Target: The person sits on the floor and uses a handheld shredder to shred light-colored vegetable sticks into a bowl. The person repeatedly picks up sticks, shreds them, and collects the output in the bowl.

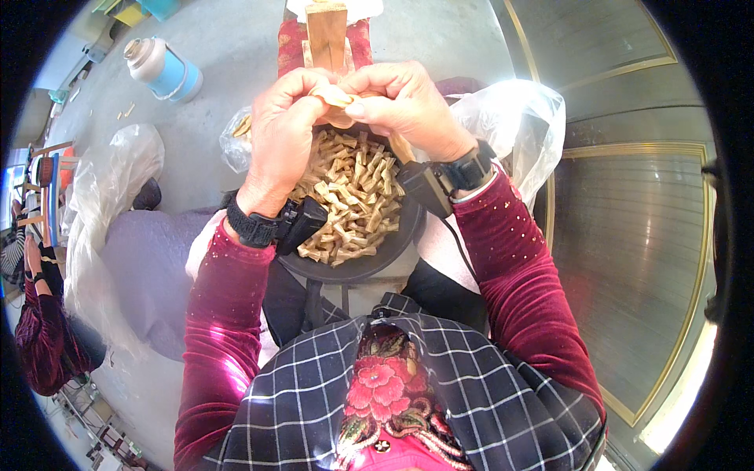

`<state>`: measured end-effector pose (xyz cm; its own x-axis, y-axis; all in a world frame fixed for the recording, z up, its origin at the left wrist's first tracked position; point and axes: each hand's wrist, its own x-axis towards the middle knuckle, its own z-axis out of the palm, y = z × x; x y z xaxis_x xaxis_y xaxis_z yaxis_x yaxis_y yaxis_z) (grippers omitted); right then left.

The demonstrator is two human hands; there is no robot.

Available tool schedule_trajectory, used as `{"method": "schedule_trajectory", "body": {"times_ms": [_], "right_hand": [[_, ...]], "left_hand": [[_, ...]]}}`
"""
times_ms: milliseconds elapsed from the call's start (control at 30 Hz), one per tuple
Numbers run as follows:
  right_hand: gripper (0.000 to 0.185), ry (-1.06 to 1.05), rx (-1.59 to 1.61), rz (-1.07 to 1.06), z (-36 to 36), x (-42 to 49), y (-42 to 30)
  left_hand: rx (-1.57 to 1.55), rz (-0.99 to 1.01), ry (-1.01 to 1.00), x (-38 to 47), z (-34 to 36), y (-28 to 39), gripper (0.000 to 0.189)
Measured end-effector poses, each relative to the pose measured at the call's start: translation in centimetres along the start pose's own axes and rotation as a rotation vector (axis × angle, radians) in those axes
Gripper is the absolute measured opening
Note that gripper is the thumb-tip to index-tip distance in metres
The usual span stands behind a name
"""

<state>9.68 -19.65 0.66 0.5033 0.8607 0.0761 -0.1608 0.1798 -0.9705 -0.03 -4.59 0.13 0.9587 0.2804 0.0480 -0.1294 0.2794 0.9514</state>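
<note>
My left hand [288, 118] and my right hand [406, 109] are raised close together, fingertips meeting above a dark round pan. Both pinch a thin, pale tan strip [333, 97], folded or looped between them; its exact material is unclear. A length of similar tan strip [402, 147] hangs below my right palm. Beneath the hands, many short, pinched tan pieces [353, 200] fill the dark pan [353, 272]. Part of the pile is hidden by my left hand and wrist. Each wrist bears a black strap with a small black device.
A wooden block stand [327, 35] on red cloth is beyond the pan. Clear plastic bags lie right [518, 112] and left [112, 176]. A blue-and-white jug [165, 69] stands on the floor. Metal-framed panels [630, 259] rise at right. Another person [53, 329] sits far left.
</note>
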Motion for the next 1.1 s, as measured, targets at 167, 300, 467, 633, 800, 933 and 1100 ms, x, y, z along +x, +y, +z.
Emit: {"method": "schedule_trajectory", "body": {"times_ms": [167,300,467,633,800,933,1100], "right_hand": [[0.021,-0.256,0.558,0.116,-0.8,-0.3,0.1],[0.020,-0.121,0.432,0.117,-0.5,-0.2,0.0],[0.019,0.031,0.091,0.064,0.2,-0.1,-0.5],[0.013,0.017,0.066,0.081,0.6,-0.1,-0.7],[0.019,0.091,-0.104,-0.070,-0.8,-0.6,-2.3],[0.019,0.135,-0.144,-0.073,-2.0,-1.3,-2.5],[0.014,0.149,-0.205,-0.026,-2.0,-0.9,-0.5]], "left_hand": [[0.494,0.114,0.129,-0.1,0.4,0.4,0.004],[0.696,0.217,0.130,-0.4,0.2,0.9,0.007],[0.617,0.222,-0.161,-0.4,-0.9,1.8,0.016],[0.629,-0.043,-0.246,0.2,-2.0,2.4,0.018],[-0.408,-0.094,-0.337,-0.5,-2.5,2.7,0.025],[-0.344,-0.164,-0.360,-1.1,-2.9,2.9,0.036],[0.518,-0.117,-0.231,-0.1,-3.5,3.6,0.029]]}}
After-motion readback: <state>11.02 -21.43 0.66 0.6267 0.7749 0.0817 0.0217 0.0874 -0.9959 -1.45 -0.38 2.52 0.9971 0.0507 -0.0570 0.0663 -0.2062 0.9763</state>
